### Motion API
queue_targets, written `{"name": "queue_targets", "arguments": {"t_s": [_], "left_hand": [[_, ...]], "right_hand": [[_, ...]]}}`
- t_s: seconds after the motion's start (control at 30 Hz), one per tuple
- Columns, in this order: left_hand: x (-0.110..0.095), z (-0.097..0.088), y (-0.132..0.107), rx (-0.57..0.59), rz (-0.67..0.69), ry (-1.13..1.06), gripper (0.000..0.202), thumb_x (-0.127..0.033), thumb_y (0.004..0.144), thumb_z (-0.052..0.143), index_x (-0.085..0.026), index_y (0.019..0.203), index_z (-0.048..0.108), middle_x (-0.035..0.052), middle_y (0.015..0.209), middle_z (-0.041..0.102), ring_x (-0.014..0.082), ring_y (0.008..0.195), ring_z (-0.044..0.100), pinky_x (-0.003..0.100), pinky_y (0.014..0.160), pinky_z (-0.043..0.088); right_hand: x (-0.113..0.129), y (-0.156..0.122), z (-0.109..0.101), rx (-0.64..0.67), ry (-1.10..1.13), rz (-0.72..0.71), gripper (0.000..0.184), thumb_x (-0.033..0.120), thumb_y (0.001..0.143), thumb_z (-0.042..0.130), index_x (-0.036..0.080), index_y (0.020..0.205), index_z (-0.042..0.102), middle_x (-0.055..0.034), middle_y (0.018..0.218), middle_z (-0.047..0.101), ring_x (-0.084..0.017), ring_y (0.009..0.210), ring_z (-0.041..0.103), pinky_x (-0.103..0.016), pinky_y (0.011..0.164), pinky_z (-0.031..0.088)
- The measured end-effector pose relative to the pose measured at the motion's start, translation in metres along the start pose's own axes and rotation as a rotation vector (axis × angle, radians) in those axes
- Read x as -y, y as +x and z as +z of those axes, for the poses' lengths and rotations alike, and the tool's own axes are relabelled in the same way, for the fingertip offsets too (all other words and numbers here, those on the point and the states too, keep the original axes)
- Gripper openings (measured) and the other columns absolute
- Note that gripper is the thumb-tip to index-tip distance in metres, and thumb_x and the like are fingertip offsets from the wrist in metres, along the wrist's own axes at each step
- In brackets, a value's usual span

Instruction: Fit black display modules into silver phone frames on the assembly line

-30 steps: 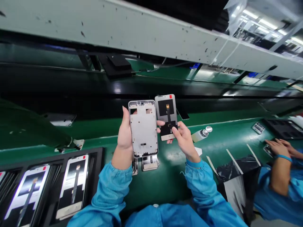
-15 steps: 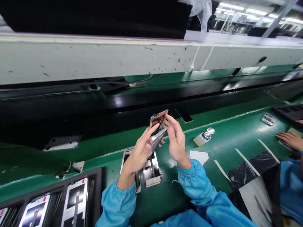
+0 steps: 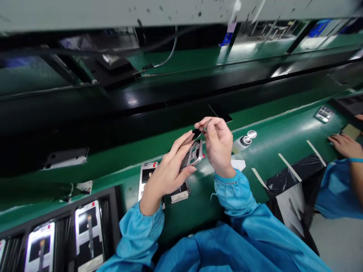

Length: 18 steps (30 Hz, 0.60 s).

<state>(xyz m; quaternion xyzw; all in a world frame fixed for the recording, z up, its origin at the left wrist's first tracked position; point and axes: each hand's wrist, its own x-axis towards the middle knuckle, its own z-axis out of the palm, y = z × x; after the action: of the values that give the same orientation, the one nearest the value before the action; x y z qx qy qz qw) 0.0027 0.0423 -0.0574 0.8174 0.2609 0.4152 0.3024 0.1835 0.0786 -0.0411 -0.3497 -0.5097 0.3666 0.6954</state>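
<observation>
My left hand (image 3: 167,170) is closed around a silver phone frame (image 3: 195,154), its thumb along the near edge and its fingers over the far side. Just above the frame, a thin dark phone screen (image 3: 198,133) stands tilted. My right hand (image 3: 219,145) pinches that screen at its right edge between thumb and fingers. Whether the screen touches the frame is hard to make out. Beneath my left hand, phone screens with white backs (image 3: 144,174) lie on the green bench, along with another small stack (image 3: 180,194); my hand and wrist partly cover both.
A black slotted tray (image 3: 115,211) with rows of screens stands at lower left. To the right are an open-lidded bottle (image 3: 245,140), a white paper piece (image 3: 238,164) and tape strips (image 3: 259,178). A co-worker's hand (image 3: 346,144) is at far right; a dark conveyor (image 3: 127,102) runs behind.
The view has tipped downward. My left hand has turned over more of the frame, whose inside now faces up. The screen, in my right hand, has tilted and is seen nearly edge-on.
</observation>
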Motion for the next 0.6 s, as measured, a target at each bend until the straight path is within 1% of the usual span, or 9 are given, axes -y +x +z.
{"name": "queue_targets", "arguments": {"t_s": [0.1, 0.2, 0.23, 0.3, 0.37, 0.4, 0.47, 0.5, 0.6], "left_hand": [[0.001, 0.003, 0.003, -0.04, -0.043, -0.073, 0.073, -0.061, 0.113, 0.058, -0.03, 0.177, 0.045, 0.017, 0.187, 0.035, 0.0414, 0.171, 0.039, 0.062, 0.14, 0.039], [0.004, -0.002, 0.004, -0.195, -0.174, -0.186, 0.076, -0.062, 0.108, 0.067, -0.027, 0.174, 0.052, 0.0169, 0.186, 0.037, 0.0438, 0.168, 0.043, 0.059, 0.137, 0.043], [0.005, -0.005, 0.003, -0.276, -0.232, -0.253, 0.076, -0.063, 0.106, 0.071, -0.026, 0.171, 0.057, 0.0169, 0.185, 0.039, 0.0444, 0.165, 0.048, 0.055, 0.133, 0.048], [0.004, -0.01, 0.003, -0.456, -0.336, -0.445, 0.072, -0.062, 0.102, 0.078, -0.025, 0.162, 0.067, 0.0164, 0.179, 0.049, 0.0427, 0.153, 0.062, 0.045, 0.119, 0.059], [0.002, -0.014, 0.004, -0.609, -0.395, -0.675, 0.064, -0.061, 0.104, 0.075, -0.026, 0.157, 0.071, 0.0157, 0.16, 0.068, 0.0372, 0.134, 0.075, 0.037, 0.099, 0.066], [0.0, -0.015, 0.005, -0.645, -0.396, -0.772, 0.062, -0.063, 0.107, 0.069, -0.025, 0.157, 0.07, 0.0152, 0.145, 0.077, 0.0343, 0.121, 0.08, 0.036, 0.091, 0.067], [-0.006, -0.016, 0.008, -0.633, -0.366, -0.905, 0.065, -0.068, 0.112, 0.055, -0.024, 0.158, 0.067, 0.013, 0.118, 0.084, 0.0309, 0.1, 0.083, 0.038, 0.082, 0.068], [-0.01, -0.017, 0.01, -0.608, -0.348, -0.946, 0.068, -0.071, 0.113, 0.049, -0.023, 0.159, 0.066, 0.0124, 0.113, 0.085, 0.0304, 0.094, 0.083, 0.04, 0.081, 0.069], [-0.02, -0.021, 0.015, -0.573, -0.351, -1.059, 0.072, -0.073, 0.115, 0.037, -0.023, 0.161, 0.063, 0.0117, 0.118, 0.085, 0.0312, 0.092, 0.084, 0.043, 0.079, 0.07]], "right_hand": [[0.011, 0.005, -0.018, 0.047, -0.097, -0.092, 0.034, 0.057, 0.111, 0.067, 0.027, 0.098, 0.06, -0.0055, 0.118, 0.064, -0.022, 0.114, 0.072, -0.043, 0.109, 0.063], [0.012, 0.0, -0.05, 0.078, -0.207, -0.124, 0.031, 0.055, 0.109, 0.07, 0.027, 0.097, 0.063, -0.0061, 0.119, 0.063, -0.022, 0.11, 0.07, -0.04, 0.099, 0.063], [0.007, -0.004, -0.063, 0.119, -0.273, -0.07, 0.031, 0.055, 0.109, 0.07, 0.027, 0.098, 0.063, -0.0056, 0.113, 0.064, -0.022, 0.102, 0.07, -0.039, 0.092, 0.063], [-0.013, -0.015, -0.088, 0.24, -0.464, 0.156, 0.038, 0.062, 0.103, 0.073, 0.026, 0.095, 0.064, -0.0035, 0.095, 0.067, -0.021, 0.083, 0.066, -0.036, 0.078, 0.058], [-0.04, -0.029, -0.107, 0.32, -0.695, 0.377, 0.05, 0.073, 0.097, 0.07, 0.025, 0.085, 0.061, -0.0036, 0.082, 0.068, -0.022, 0.077, 0.063, -0.037, 0.076, 0.054], [-0.054, -0.036, -0.113, 0.336, -0.745, 0.422, 0.053, 0.076, 0.095, 0.068, 0.025, 0.082, 0.06, -0.0039, 0.078, 0.067, -0.022, 0.074, 0.061, -0.037, 0.074, 0.052], [-0.079, -0.048, -0.12, 0.343, -0.811, 0.472, 0.055, 0.078, 0.095, 0.062, 0.026, 0.079, 0.058, -0.0037, 0.073, 0.065, -0.021, 0.069, 0.058, -0.036, 0.07, 0.049], [-0.088, -0.052, -0.122, 0.341, -0.829, 0.482, 0.054, 0.077, 0.095, 0.06, 0.026, 0.08, 0.058, -0.0036, 0.073, 0.065, -0.021, 0.067, 0.057, -0.036, 0.069, 0.047], [-0.104, -0.056, -0.123, 0.338, -0.9, 0.507, 0.048, 0.072, 0.097, 0.06, 0.026, 0.082, 0.058, -0.0027, 0.074, 0.066, -0.021, 0.067, 0.056, -0.034, 0.069, 0.043]]}}
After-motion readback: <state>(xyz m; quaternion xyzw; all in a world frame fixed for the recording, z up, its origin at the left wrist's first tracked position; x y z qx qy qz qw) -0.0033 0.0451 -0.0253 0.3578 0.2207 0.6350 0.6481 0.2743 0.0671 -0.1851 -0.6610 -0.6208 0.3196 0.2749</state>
